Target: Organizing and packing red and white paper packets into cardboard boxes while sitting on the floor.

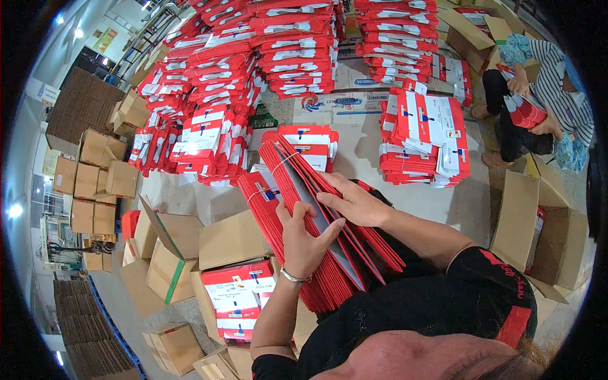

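Two bare hands meet on a thick bundle of red flat-folded packets [323, 292], in front of the person's black shirt [405, 315]. The left hand [301, 237], a metal bracelet [295, 277] at its wrist, grips the near side, fingers curled over the packets and thumb stretched across a grey inner face. The right hand [354, 201] lies against the other side, where the packets fan apart; I cannot tell whether it is pinching any. The bundle is directly beneath both hands, its long axis slanting from upper left to lower right, toward the torso; the right hand is nearer the upper end. A thin pale band [283, 162] crosses that end. Some fingertips are hidden among the packets, and the bundle's underside is out of sight. Just beyond sits a low red-and-white stack [304, 138], with taller piles [294, 57] behind. To the left, an open carton [231, 242] holds similar packets. At far right, a person in a striped top [557, 73], partly cut off by the dark lens rim, holds more.
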Demonstrator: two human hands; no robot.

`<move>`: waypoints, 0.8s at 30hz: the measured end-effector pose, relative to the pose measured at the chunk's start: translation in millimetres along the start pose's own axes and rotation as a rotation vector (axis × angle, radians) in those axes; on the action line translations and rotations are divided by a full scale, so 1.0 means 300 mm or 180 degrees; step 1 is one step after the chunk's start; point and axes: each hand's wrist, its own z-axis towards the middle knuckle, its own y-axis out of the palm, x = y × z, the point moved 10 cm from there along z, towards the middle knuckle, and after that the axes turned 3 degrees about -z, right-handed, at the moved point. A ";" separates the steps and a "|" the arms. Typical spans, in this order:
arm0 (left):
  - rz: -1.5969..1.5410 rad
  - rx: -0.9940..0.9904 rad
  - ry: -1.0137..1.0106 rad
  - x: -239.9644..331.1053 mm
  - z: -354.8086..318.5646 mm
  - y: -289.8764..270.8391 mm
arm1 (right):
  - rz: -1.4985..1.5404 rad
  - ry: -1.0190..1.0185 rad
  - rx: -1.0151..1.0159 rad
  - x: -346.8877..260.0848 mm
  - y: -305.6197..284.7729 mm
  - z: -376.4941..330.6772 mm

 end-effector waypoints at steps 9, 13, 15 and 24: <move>-0.1630 0.0310 -0.0113 -0.119 -0.026 -0.018 | 0.0065 -0.0084 -0.0146 0.012 0.006 0.001; -0.0014 0.0192 0.0367 -0.020 -0.009 -0.043 | 0.0317 -0.0050 -0.0318 0.024 0.063 0.005; 0.0081 0.0000 0.0126 -0.005 -0.010 -0.032 | 0.0260 -0.0029 -0.0419 0.028 0.068 0.017; -0.0294 0.0131 0.0094 -0.064 -0.018 -0.035 | 0.0176 0.0020 -0.0516 0.042 0.067 0.023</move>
